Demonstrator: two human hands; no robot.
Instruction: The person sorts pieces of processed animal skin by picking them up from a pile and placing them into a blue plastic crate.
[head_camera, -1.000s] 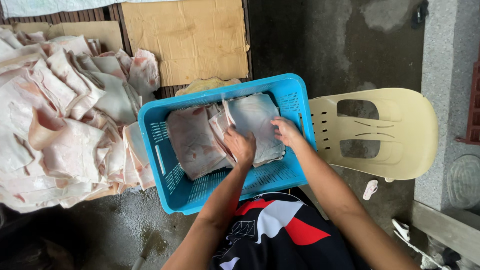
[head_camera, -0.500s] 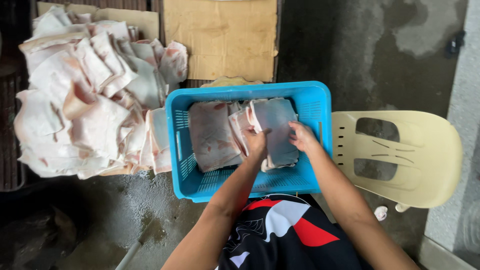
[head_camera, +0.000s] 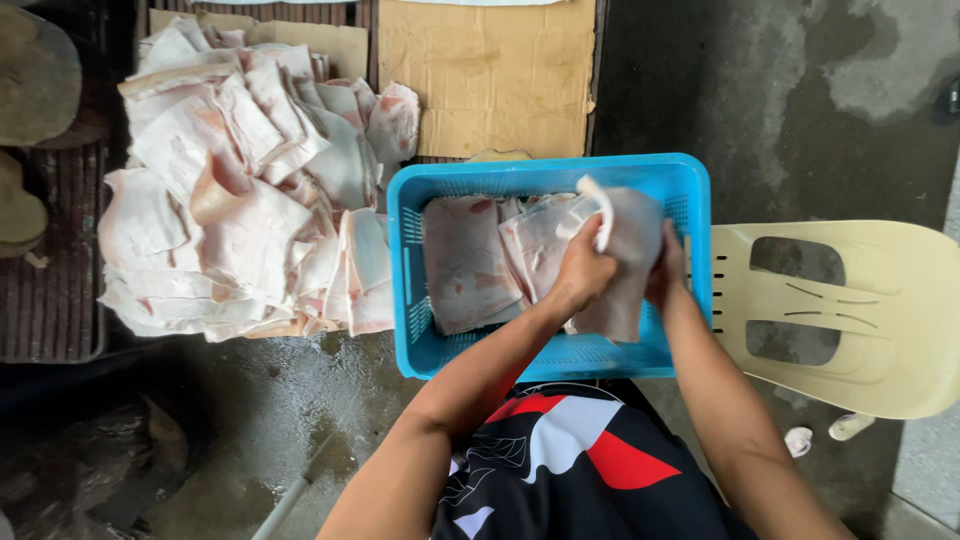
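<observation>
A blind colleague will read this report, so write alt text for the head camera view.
Seen from above, a person's left hand and right hand lift a pale slab of raw pork skin out of a blue plastic basket holding more slabs. A large pile of similar slabs lies to the left, a cream plastic chair to the right.

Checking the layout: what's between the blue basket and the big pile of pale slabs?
Nothing: in the head view the blue basket sits against the pile of pale slabs.

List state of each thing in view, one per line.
left hand: gripping the raised slab
right hand: behind the slab, holding it
raised slab: lifted, partly folded
blue basket: partly filled with flat slabs
slab pile: heaped beside the basket
plastic chair: tipped over
cardboard: lying flat
</observation>
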